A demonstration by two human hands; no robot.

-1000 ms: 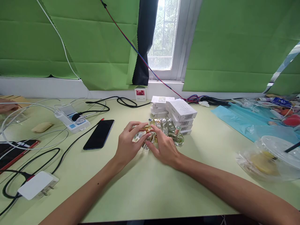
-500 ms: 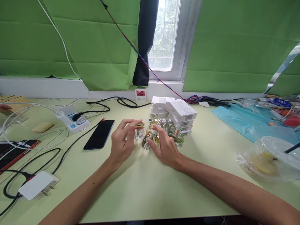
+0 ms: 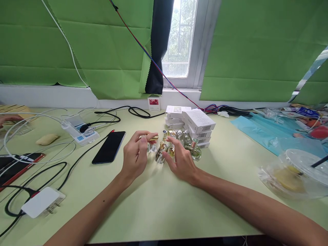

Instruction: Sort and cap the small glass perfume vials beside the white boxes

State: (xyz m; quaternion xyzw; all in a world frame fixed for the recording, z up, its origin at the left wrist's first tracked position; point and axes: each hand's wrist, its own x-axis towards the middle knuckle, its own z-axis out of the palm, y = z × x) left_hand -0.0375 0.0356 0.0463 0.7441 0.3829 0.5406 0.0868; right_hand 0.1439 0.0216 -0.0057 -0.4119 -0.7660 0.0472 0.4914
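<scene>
Several small glass perfume bottles stand close together at mid-table. My left hand (image 3: 137,153) is closed at their left side, thumb and fingers on a gold bottle cap (image 3: 154,138). Clear glass (image 3: 152,147) shows just below that cap; whether the two are joined I cannot tell. My right hand (image 3: 180,157) is open beside the group, thumb and forefinger apart. Between the hands, a gold-necked perfume bottle (image 3: 161,155) stands at the front, near the right thumb. A green-tinted perfume bottle (image 3: 196,152) is behind the right hand, which partly hides others.
Stacked white boxes (image 3: 198,121) stand behind the bottles. A black phone (image 3: 109,147), a power strip (image 3: 80,131), a white charger (image 3: 42,202) and loose cables lie left. On the right are blue plastic sheeting (image 3: 256,133) and a clear lidded cup (image 3: 304,164). Another person's hand (image 3: 10,118) shows far left.
My left hand has shifted slightly right and its fingers have drawn in around the gold cap, which has also moved right. My right hand is nearly still. The other person's hand has moved further into view.
</scene>
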